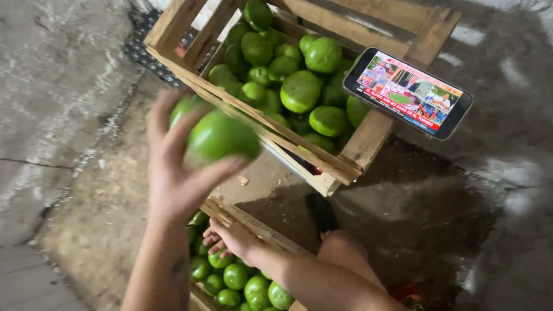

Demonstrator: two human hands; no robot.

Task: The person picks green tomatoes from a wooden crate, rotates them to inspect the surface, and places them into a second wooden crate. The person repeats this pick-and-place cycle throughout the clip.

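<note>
Two wooden crates of green fruit occupied the scene, viewed from above. The left hand (175,164) was raised in front of the upper crate (364,146), its fingers curled around a large green fruit (222,136) — the thumb lay below the fruit and the other fingers wrapped over its left side, so the hand was clamped on it. A second green fruit (182,107) showed just behind the fingers, touching the first; whether the same hand also gripped it could not be told. The held fruit hung in the air just beside the near-left rail of the upper crate, outside it.

The right hand (229,235) reached down into the lower crate (250,225), its fingers spread loosely apart and resting over the pile of smaller green fruit (244,283) there; the fingertips were close to the fruit, but no grip on any piece was visible. The forearm crossed the crate's slatted rim.

The upper crate stood tilted and was filled with many green fruits (299,90) of mixed size. A phone (408,93) with a lit screen lay propped on the crate's right corner post. A knee (339,247) and a dark shoe (321,212) of the person appeared between the crates, on the earthen floor (96,209). A rough concrete wall (32,67) ran along the left — its surface cracked.
</note>
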